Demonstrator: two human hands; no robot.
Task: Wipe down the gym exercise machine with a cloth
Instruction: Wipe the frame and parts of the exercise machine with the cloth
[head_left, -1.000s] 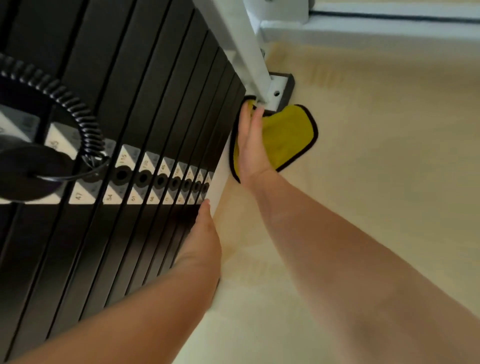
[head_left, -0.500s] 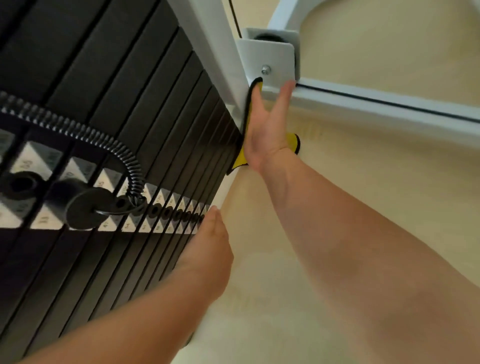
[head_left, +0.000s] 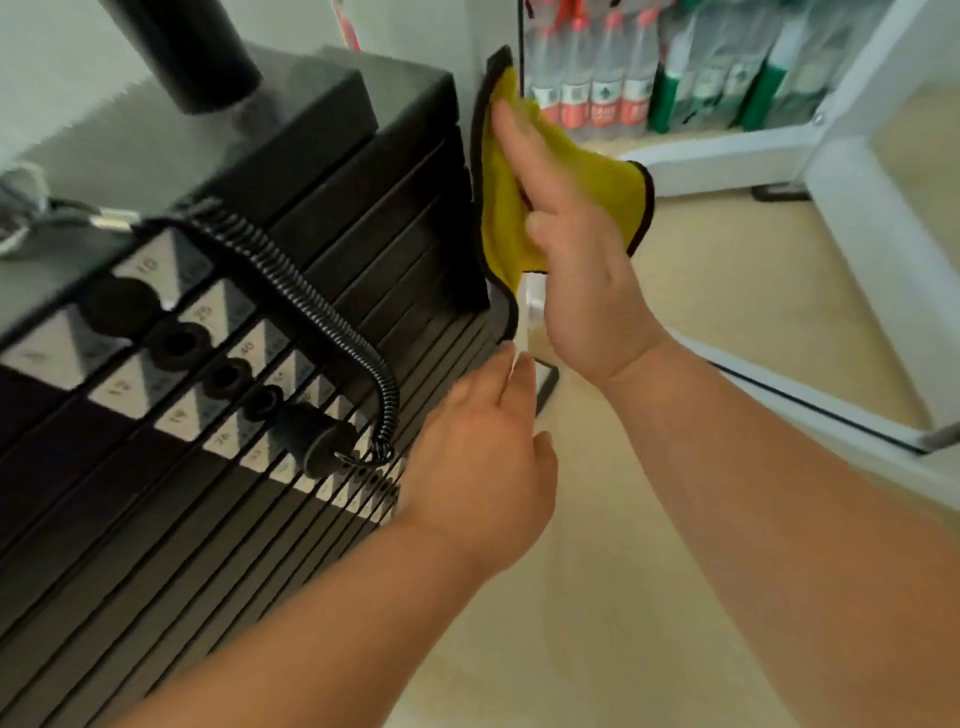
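Your right hand lies flat and open, fingers straight, pressing the yellow cloth against the white upright post that runs along the three o'clock side of the weight stack. A flat palm likely spreads the pressure so the cloth hugs the post's face rather than bunching. The cloth's loose corner hangs out toward three o'clock, clear of the plates. Your left hand, at seven o'clock from the cloth, holds nothing: its relaxed fingertips touch the post low down, probably to steady you. At nine o'clock of that hand, the coiled cord and selector pin jut from the stack and could snag a wide stroke. Bottles stand at twelve o'clock behind the post, and a white frame bar crosses the floor at two o'clock.
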